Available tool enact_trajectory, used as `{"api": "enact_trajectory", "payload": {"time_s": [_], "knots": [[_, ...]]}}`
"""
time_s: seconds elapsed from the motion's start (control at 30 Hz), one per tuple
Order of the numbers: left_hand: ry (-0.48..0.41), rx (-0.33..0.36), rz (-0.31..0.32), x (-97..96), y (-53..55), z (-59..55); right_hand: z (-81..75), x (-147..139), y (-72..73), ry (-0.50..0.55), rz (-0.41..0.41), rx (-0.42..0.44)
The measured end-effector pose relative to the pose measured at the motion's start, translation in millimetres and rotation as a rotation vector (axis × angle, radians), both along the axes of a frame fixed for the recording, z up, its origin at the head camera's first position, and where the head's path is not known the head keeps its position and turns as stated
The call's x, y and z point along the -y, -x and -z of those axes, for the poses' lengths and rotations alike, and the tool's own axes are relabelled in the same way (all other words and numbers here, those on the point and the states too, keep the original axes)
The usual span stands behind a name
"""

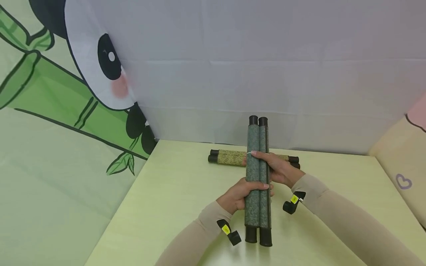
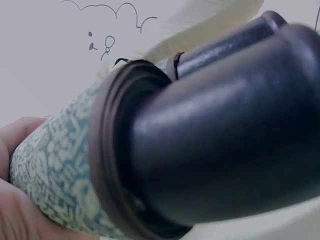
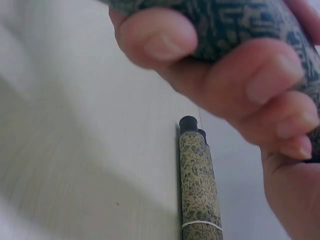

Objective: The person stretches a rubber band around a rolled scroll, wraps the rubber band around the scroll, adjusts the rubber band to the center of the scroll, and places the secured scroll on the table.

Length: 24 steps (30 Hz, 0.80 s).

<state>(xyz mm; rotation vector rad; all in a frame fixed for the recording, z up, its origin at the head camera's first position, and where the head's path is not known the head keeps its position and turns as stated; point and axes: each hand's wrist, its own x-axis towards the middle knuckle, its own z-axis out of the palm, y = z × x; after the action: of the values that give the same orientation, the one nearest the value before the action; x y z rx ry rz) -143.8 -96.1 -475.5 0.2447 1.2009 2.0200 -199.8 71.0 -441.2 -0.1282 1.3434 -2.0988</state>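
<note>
A blue-green patterned double-roller scroll (image 1: 253,170) with black end knobs is held upright in the head view, above the table. My left hand (image 1: 237,194) grips its lower half, the thumb across the front. Higher up, my right hand (image 1: 282,169) grips it from the right, thumb near a thin white band round one roll. In the left wrist view the scroll's floral cover (image 2: 60,160) and large black knobs show close up. Curled right fingers (image 3: 260,75) wrap the scroll in the right wrist view.
A yellow-gold patterned scroll (image 1: 231,158) with black knobs lies crosswise on the pale table (image 1: 166,192), behind the held one; a white band (image 3: 202,223) circles it. White cloth (image 1: 266,85) hangs at the table's back edge, with printed cloth (image 1: 50,166) at the left.
</note>
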Motion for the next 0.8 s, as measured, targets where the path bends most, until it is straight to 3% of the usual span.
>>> {"api": "enact_trajectory", "payload": {"time_s": [0.33,0.57,0.67,0.8], "knots": [[0.005,-0.009,0.019,1.1,-1.9,1.0,-6.5,-4.8,3.9,0.054,-0.016,0.009],[0.037,-0.012,0.033,-0.4,-6.7,1.3,-28.4,-12.6,23.3,0.154,0.112,0.134],[0.034,-0.019,0.028,-0.6,-7.7,0.3,-30.1,-10.6,23.5,0.149,0.119,0.121],[0.029,-0.042,0.025,0.7,-7.5,-2.3,-27.8,-5.3,18.0,0.079,0.112,0.043]]}}
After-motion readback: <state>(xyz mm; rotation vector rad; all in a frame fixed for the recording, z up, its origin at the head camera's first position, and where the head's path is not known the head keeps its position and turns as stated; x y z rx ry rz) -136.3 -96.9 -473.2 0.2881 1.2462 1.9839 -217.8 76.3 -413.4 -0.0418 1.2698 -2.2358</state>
